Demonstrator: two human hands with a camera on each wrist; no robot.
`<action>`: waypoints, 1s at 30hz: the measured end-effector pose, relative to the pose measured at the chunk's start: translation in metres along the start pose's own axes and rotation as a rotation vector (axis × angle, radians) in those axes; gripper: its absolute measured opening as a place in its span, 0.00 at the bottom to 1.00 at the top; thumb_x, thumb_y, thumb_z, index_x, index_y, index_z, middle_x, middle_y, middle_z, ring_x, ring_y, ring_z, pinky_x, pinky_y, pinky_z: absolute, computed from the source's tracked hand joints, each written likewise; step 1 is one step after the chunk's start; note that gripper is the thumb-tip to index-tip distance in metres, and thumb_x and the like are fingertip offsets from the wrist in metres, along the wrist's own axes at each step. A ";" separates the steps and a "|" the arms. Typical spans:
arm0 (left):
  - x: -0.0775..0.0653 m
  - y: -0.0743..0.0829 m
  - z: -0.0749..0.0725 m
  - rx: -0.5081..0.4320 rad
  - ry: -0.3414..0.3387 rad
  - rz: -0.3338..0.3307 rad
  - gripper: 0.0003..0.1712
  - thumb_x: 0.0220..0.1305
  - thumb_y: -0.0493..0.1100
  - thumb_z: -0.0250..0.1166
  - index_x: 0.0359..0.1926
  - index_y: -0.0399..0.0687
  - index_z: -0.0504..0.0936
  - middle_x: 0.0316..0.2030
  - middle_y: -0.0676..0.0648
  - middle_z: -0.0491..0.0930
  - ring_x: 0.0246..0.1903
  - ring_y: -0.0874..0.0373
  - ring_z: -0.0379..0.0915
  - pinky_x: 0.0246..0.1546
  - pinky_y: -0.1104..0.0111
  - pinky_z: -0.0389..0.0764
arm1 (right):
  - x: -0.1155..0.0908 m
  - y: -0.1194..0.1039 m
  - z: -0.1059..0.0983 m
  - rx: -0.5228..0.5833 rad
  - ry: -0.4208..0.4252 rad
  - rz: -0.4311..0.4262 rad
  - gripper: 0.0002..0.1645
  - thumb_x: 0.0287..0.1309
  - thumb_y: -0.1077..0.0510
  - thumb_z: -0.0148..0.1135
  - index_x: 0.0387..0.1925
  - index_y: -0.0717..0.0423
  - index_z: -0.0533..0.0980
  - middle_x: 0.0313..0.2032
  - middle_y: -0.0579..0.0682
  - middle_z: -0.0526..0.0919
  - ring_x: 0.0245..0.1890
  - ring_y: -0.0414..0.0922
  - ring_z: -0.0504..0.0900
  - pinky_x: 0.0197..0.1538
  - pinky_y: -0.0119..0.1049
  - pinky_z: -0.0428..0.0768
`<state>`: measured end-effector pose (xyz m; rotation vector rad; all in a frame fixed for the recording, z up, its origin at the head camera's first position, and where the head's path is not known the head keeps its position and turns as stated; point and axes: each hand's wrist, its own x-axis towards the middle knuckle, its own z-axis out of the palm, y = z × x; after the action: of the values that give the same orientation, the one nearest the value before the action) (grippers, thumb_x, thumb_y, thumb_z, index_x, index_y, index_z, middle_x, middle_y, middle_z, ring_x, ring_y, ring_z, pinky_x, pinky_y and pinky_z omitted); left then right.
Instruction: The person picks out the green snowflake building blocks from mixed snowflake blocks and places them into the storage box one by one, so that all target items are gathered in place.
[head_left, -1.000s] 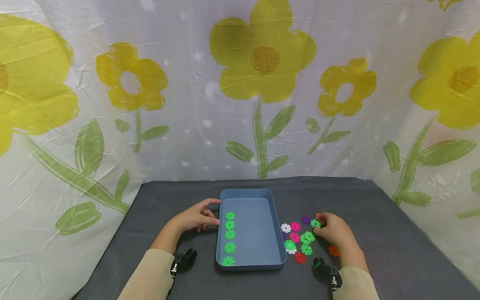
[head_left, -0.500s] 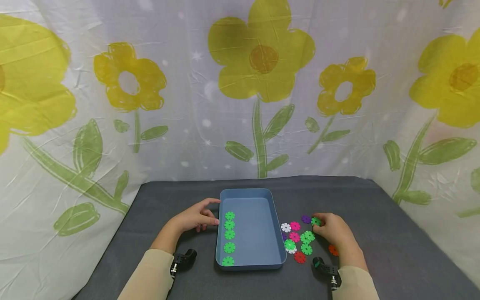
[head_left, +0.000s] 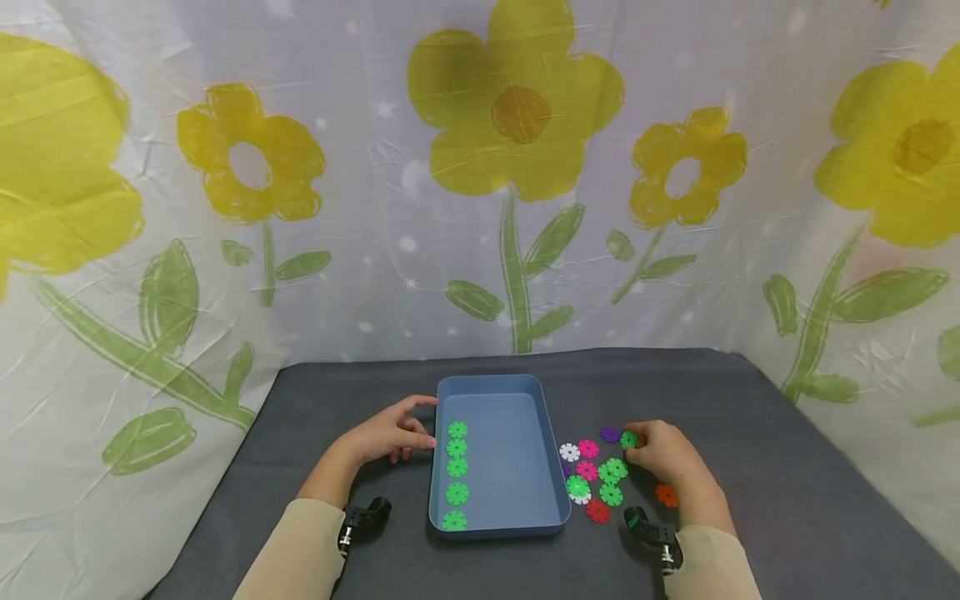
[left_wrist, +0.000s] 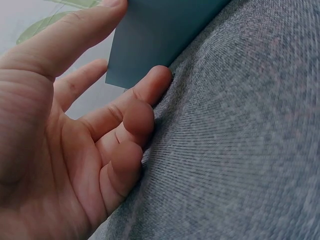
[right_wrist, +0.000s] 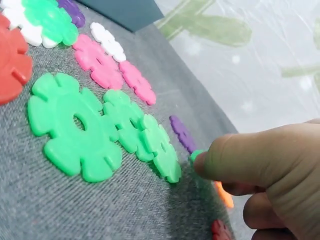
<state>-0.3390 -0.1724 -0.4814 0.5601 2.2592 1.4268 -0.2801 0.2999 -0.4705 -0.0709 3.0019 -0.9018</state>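
A blue tray (head_left: 504,379) stands mid-table with a column of several green interlocking discs (head_left: 457,467) along its left side. My left hand (head_left: 386,433) is at the tray's left wall, thumb and index finger extended to it and the other fingers loosely bent on the cloth. My right hand (head_left: 667,454) pinches a notched green disc (head_left: 628,439) at the far side of the loose pile. In the right wrist view only a sliver of that disc (right_wrist: 196,154) shows by the fingertips. A purple disc (head_left: 611,435) lies just left of it.
Right of the tray lie loose green (head_left: 611,495), pink (head_left: 587,471), white (head_left: 569,452) and red discs (head_left: 597,511), some overlapping. One orange-red disc (head_left: 666,496) lies beside the right wrist. Dark grey cloth (head_left: 480,575) covers the table, and a flowered curtain (head_left: 360,250) hangs behind.
My right fingers have closed over the green disc, covering more of it, and an orange disc beyond them is now hidden in the head view. The left hand stays at the tray; the head view shifts slightly.
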 end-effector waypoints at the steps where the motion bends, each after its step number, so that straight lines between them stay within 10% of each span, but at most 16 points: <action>1: 0.000 0.000 0.000 -0.001 0.000 0.000 0.47 0.67 0.46 0.73 0.79 0.50 0.58 0.37 0.44 0.85 0.24 0.53 0.71 0.22 0.62 0.73 | -0.001 -0.001 -0.001 0.006 0.001 0.010 0.25 0.60 0.61 0.69 0.58 0.68 0.80 0.26 0.50 0.74 0.24 0.46 0.71 0.29 0.40 0.70; 11: 0.000 -0.001 0.001 -0.005 0.001 -0.007 0.47 0.67 0.46 0.73 0.79 0.50 0.57 0.36 0.44 0.85 0.24 0.53 0.71 0.22 0.61 0.73 | -0.007 -0.031 -0.024 0.074 0.078 -0.042 0.28 0.65 0.49 0.71 0.60 0.62 0.81 0.29 0.49 0.76 0.28 0.47 0.71 0.30 0.40 0.71; 30: 0.001 -0.001 0.000 0.003 0.008 -0.009 0.48 0.66 0.47 0.73 0.79 0.50 0.57 0.36 0.45 0.85 0.24 0.53 0.71 0.22 0.62 0.73 | -0.026 -0.124 -0.017 0.079 0.082 -0.448 0.17 0.64 0.52 0.73 0.53 0.51 0.84 0.33 0.39 0.76 0.25 0.41 0.71 0.31 0.37 0.74</action>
<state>-0.3398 -0.1726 -0.4827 0.5453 2.2671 1.4245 -0.2492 0.2071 -0.3878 -0.7481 3.0739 -1.0710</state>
